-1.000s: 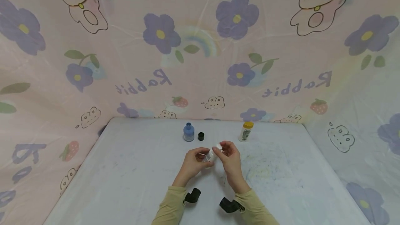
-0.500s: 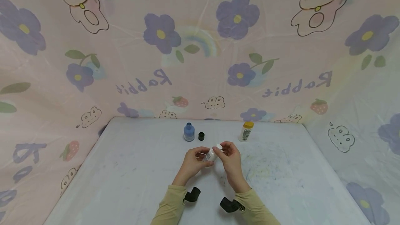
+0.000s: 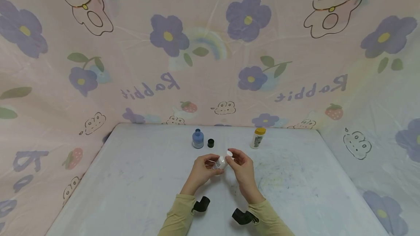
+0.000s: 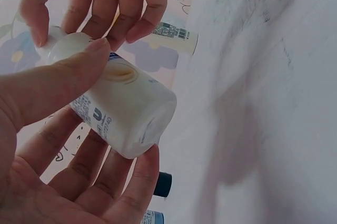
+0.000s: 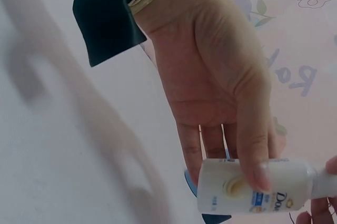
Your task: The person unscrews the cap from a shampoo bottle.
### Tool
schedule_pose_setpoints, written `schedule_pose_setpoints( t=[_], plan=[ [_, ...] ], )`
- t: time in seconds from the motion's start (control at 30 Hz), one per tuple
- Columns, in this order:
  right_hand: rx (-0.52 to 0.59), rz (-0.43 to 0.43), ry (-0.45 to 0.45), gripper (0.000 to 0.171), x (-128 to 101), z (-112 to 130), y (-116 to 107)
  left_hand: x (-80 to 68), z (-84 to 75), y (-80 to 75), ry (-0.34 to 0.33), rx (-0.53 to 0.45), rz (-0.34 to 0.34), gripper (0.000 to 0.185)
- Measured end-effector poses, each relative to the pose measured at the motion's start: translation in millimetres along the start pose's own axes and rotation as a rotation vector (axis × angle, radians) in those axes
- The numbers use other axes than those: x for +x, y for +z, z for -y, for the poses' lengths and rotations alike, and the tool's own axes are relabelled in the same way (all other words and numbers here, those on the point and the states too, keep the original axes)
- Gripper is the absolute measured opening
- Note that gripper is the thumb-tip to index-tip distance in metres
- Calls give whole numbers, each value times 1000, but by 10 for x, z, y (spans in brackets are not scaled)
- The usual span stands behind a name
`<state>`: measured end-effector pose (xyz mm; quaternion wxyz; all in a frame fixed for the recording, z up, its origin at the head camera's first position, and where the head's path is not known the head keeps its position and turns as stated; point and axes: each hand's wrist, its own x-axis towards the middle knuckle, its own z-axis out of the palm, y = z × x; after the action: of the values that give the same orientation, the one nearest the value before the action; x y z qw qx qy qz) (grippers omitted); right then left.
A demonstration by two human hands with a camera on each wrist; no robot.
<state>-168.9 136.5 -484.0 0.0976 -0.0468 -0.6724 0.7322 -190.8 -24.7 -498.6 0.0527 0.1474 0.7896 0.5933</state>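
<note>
A small white lotion bottle (image 3: 221, 162) with a "Dove" label tilts above the table, its top toward the right. My left hand (image 3: 202, 171) grips its body; the left wrist view shows the thumb over the bottle (image 4: 139, 100) and fingers beneath. At the bottle's top, my right hand (image 3: 243, 168) pinches a white cap (image 3: 229, 153) between thumb and fingers. Whether the cap is fully off the neck I cannot tell. In the right wrist view the bottle (image 5: 213, 184) lies nearly level, with only fingertips of the right hand (image 5: 321, 208) showing.
Behind the hands stand a blue bottle (image 3: 198, 140) with an uncovered neck, a dark round cap (image 3: 211, 143) beside it, and a white bottle with a yellow cap (image 3: 258, 138). Patterned cloth (image 3: 210, 65) surrounds the white table (image 3: 137, 177).
My right hand has shifted slightly right and its fingers have changed position on the cap. The left hand and the bottle have barely moved.
</note>
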Motion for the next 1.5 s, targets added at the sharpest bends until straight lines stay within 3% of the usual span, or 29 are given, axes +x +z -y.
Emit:
schedule_pose_setpoints(
  t=[0.27, 0.5, 0.67, 1.03, 1.5],
  plan=[
    [36, 43, 22, 34, -5, 18, -40, -10, -15, -10, -21, -11, -1, 43],
    [7, 33, -34, 36, -8, -20, -46, -9, -11, -9, -10, -7, 1, 43],
    [-13, 1, -21, 38, -7, -4, -27, -13, -13, -8, -19, -5, 4, 43],
    [-49, -54, 29, 33, -99, 322, 56, -14, -11, -5, -17, 12, 15, 44],
    [-110, -47, 14, 38, 12, -21, -61, -35, 16, -25, -10, 27, 28, 43]
  ],
)
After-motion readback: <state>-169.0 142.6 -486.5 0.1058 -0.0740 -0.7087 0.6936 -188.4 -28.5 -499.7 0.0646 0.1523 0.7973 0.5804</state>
